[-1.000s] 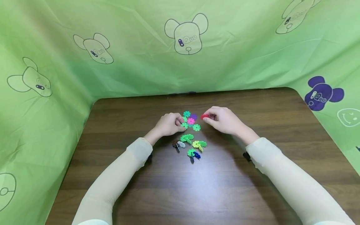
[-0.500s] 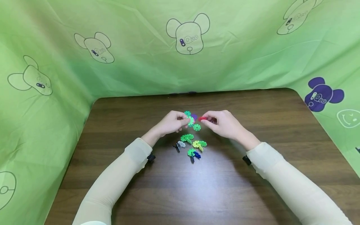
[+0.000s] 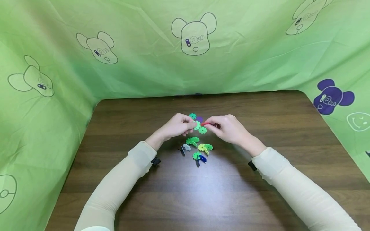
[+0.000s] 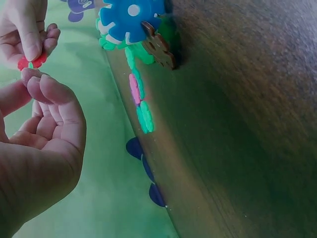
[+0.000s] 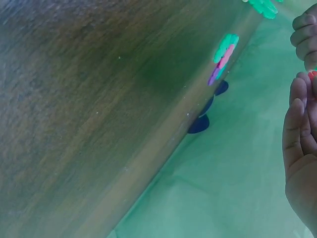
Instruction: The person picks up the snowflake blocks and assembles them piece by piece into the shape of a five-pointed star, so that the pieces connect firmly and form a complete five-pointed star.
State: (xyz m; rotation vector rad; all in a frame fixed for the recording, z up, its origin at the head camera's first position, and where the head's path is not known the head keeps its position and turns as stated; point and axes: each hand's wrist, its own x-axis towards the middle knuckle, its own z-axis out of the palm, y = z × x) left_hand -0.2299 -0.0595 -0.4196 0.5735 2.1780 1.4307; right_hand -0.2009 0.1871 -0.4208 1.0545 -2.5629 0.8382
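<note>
In the head view my left hand [image 3: 178,125] pinches a light green notched plastic disc [image 3: 197,125] between thumb and fingers. My right hand [image 3: 228,128] pinches a red notched disc [image 3: 205,124], turned nearly edge-on. The two discs meet edge to edge above the table; how deep their slots mesh cannot be made out. In the left wrist view the red disc [image 4: 38,61] shows with a sliver of green at the left fingertips. Around the hands lie a green disc [image 3: 192,115], a purple disc [image 3: 199,119] and another green disc [image 3: 202,130].
Nearer me stand joined disc clusters: green [image 3: 192,141], yellow and green [image 3: 204,147], grey and black [image 3: 186,148], green and blue [image 3: 197,156]. All are on the brown wooden table [image 3: 162,199]. A green printed cloth [image 3: 138,73] hangs behind its far edge.
The left hand has lifted the light green disc and brought it right, over the pink disc. The right hand has moved left and slightly nearer with the red disc, bringing them together.
</note>
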